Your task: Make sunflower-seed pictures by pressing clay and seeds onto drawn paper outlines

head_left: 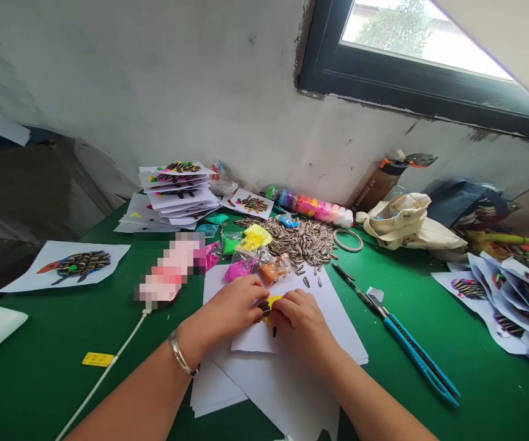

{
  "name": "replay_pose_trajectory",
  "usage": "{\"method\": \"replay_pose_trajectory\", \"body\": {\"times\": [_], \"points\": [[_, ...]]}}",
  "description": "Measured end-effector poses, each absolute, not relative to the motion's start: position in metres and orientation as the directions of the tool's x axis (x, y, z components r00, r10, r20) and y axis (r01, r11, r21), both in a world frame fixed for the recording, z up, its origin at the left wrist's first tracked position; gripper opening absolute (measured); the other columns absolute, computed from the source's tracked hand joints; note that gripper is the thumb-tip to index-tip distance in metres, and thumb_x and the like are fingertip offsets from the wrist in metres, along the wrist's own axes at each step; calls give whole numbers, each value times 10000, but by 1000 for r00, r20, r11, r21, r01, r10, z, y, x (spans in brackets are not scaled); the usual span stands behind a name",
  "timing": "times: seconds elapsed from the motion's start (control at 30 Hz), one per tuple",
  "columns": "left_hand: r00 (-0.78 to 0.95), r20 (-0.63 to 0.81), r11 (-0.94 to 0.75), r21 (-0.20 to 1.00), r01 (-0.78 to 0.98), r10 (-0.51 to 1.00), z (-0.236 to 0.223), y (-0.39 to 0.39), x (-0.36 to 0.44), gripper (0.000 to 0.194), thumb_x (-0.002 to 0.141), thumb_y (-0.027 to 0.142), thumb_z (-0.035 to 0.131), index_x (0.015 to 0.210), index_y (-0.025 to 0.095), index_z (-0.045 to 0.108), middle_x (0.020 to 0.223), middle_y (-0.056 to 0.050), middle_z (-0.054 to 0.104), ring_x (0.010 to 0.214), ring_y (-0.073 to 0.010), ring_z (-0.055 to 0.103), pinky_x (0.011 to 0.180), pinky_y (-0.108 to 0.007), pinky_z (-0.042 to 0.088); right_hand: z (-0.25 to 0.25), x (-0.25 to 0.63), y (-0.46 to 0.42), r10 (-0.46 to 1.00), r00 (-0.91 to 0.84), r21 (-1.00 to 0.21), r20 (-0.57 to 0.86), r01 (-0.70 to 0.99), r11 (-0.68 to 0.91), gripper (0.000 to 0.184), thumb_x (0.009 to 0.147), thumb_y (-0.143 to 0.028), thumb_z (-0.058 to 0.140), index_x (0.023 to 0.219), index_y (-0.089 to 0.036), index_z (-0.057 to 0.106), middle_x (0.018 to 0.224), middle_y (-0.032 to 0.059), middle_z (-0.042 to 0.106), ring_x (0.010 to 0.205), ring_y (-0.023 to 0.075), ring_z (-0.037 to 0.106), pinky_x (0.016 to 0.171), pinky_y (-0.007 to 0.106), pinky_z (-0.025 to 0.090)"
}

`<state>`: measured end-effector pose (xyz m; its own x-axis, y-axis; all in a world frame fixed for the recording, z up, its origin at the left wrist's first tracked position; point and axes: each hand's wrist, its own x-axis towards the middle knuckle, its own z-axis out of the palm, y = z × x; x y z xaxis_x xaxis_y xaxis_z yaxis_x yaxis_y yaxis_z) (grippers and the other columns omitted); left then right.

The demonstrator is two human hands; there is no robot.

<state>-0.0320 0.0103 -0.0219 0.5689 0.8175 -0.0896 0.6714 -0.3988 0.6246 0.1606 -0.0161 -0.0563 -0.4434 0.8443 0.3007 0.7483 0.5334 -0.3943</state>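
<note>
On a white paper sheet (253, 340) lies a patch of yellow clay (272, 301) with dark striped sunflower seeds (264, 307) set at its left side. My left hand (239, 303) touches the patch from the left, its fingers closed by the seeds. From the right, my right hand (303, 315) bends its fingers together over the yellow clay. Whatever sits between the fingertips of either hand is hidden. A single dark seed (274, 331) shows just below the patch.
Behind the hands are a heap of sunflower seeds (308, 242) and bags of orange clay (275, 268) and pink clay (239, 269). Blue tweezers (423, 358) lie at right. Finished seed pictures (512, 300) are piled far right. A blurred-out device (170, 269) with a white cable lies left.
</note>
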Motion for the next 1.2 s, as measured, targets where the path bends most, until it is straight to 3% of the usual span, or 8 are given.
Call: {"method": "replay_pose_trajectory", "body": {"times": [0.23, 0.57, 0.8, 1.2], "points": [[554, -123, -348, 661, 665, 824, -19, 10, -35, 246, 815, 133, 552, 1007, 219, 680, 1085, -52, 603, 1010, -203, 568, 881, -327, 435, -56, 164, -14, 833, -425, -419, 355, 724, 548, 225, 845, -106, 552, 856, -244, 730, 769, 33, 636, 737, 163, 507, 686, 296, 328], [559, -114, -372, 636, 676, 821, -19, 10, -33, 247, 801, 127, 560, 997, 213, 681, 1084, -61, 597, 1006, -212, 569, 870, -331, 439, -55, 159, -16, 854, -447, -430, 266, 738, 520, 188, 855, -123, 568, 829, -242, 712, 781, 31, 624, 765, 172, 503, 699, 303, 331], [544, -131, -355, 628, 693, 829, -18, 11, -32, 227, 830, 144, 536, 994, 204, 682, 1071, -63, 602, 993, -209, 574, 862, -325, 445, -54, 163, -14, 859, -404, -448, 315, 735, 510, 212, 836, -113, 552, 859, -236, 723, 754, 37, 619, 751, 172, 516, 682, 300, 332], [553, -98, -395, 598, 697, 828, -27, 11, -31, 202, 821, 113, 509, 919, 194, 665, 1035, -61, 585, 962, -208, 563, 849, -331, 445, -51, 154, -14, 858, -443, -406, 259, 756, 513, 201, 798, -84, 573, 811, -228, 714, 764, 34, 623, 753, 172, 512, 679, 296, 327]]}}
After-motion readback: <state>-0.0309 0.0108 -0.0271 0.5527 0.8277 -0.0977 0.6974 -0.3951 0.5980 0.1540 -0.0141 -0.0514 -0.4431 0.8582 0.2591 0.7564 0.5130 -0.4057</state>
